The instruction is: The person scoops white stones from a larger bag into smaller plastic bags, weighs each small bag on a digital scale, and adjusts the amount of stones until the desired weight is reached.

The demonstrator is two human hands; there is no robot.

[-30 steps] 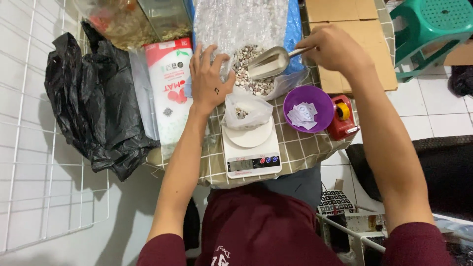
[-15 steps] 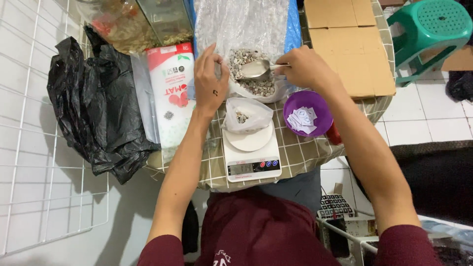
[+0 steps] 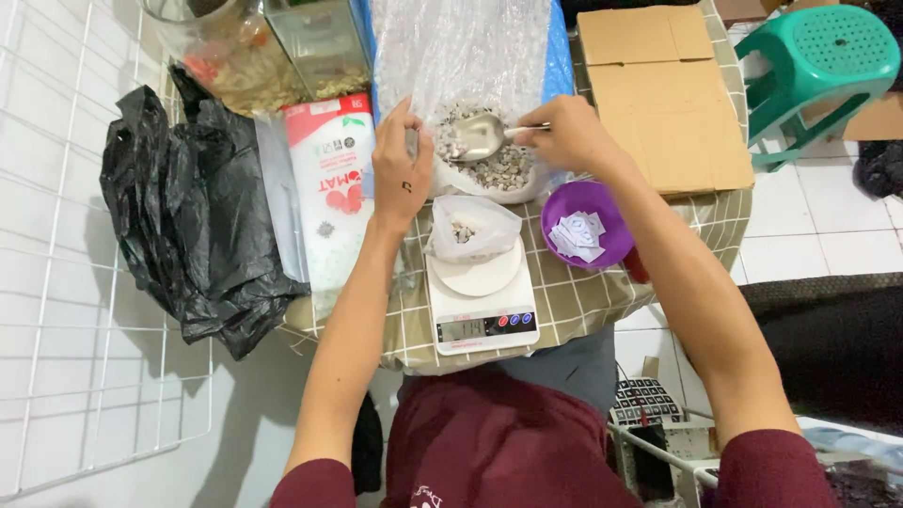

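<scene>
A shiny metal scoop (image 3: 475,136) dips into pale, gravelly grains inside a large crinkled clear plastic bag (image 3: 470,56), its handle pinched in the right hand (image 3: 569,132). The left hand (image 3: 402,169) grips the bag's edge. Nearer, a small clear pouch (image 3: 470,229) sits on a white kitchen scale (image 3: 482,306), beside a round purple bowl (image 3: 611,202).

Your right hand (image 3: 569,134) grips metal scoop (image 3: 475,138) by handle, bowl down inside big clear bag (image 3: 470,56) of grey-white bits. Your left hand (image 3: 402,169) pinches bag's open edge, just left of scoop. Below both hands: small bag (image 3: 470,229) with few bits sits on white scale (image 3: 483,306). Purple bowl (image 3: 589,226) with paper slips just under right wrist. Red-white pouch (image 3: 329,188) left of left hand, black bag (image 3: 193,221) farther left. Cardboard (image 3: 658,94) right of right hand.
</scene>
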